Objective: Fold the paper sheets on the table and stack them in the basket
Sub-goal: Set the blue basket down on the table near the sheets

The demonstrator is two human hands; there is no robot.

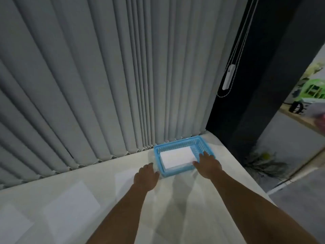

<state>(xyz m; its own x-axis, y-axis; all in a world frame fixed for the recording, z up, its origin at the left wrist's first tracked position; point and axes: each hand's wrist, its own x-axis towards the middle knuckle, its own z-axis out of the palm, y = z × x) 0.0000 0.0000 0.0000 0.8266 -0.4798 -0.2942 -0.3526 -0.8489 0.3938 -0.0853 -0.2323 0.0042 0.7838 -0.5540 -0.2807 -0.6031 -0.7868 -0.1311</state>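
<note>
A blue plastic basket (173, 144) stands at the far right of the pale table (184, 199), against the blinds. A stack of folded white paper (175, 156) lies inside it. My right hand (208, 165) rests over the basket's near right corner, fingers spread and reaching onto the rim beside the paper. My left hand (146, 176) lies on the table just left of the basket's near left corner, fingers loosely bent, holding nothing. Flat white sheets (73, 201) lie on the table at the left.
Grey vertical blinds (105, 76) hang along the table's far edge. A dark wall (255, 103) with a blind cord rises to the right. The table's right edge drops to the floor, where a dark plant (263, 162) stands.
</note>
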